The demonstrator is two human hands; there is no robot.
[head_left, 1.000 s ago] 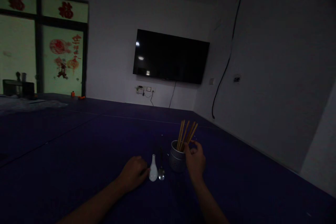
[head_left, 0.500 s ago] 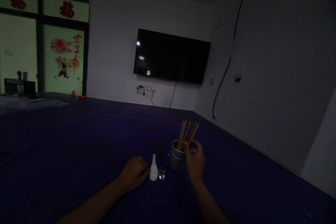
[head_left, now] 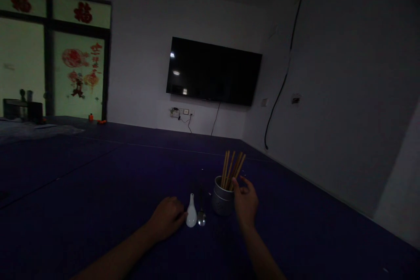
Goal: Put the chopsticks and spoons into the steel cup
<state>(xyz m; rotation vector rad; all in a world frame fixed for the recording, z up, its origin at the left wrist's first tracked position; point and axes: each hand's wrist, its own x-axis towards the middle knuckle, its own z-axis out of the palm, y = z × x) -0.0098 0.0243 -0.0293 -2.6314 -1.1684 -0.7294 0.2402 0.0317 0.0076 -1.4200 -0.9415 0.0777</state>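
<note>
Several wooden chopsticks point(head_left: 226, 169) lean in a grey metal cylindrical holder point(head_left: 222, 201) standing upright on the dark blue tabletop. My right hand point(head_left: 245, 201) is at the holder's right rim, close beside the chopsticks. Its thumb and forefinger are apart, with nothing visible gripped between them. To the left of the holder lie a white ceramic soup spoon point(head_left: 191, 216) and a metal spoon point(head_left: 201, 218), side by side, bowls toward me. My left hand point(head_left: 168, 215) rests on the table, loosely curled, its thumb tip by the white spoon. Nothing shows in it.
The wide blue table point(head_left: 138, 170) reaches the far wall and the right wall. Far left are clear plastic sheeting point(head_left: 49, 131), a black organizer point(head_left: 22, 109) and small orange items point(head_left: 101, 121). A television point(head_left: 213, 72) hangs on the wall; a black cable point(head_left: 278, 96) hangs at right.
The chopsticks stand slightly more upright in the holder, and the thumb of my right hand has shifted a little away from them. My left hand and the spoons stay put.
</note>
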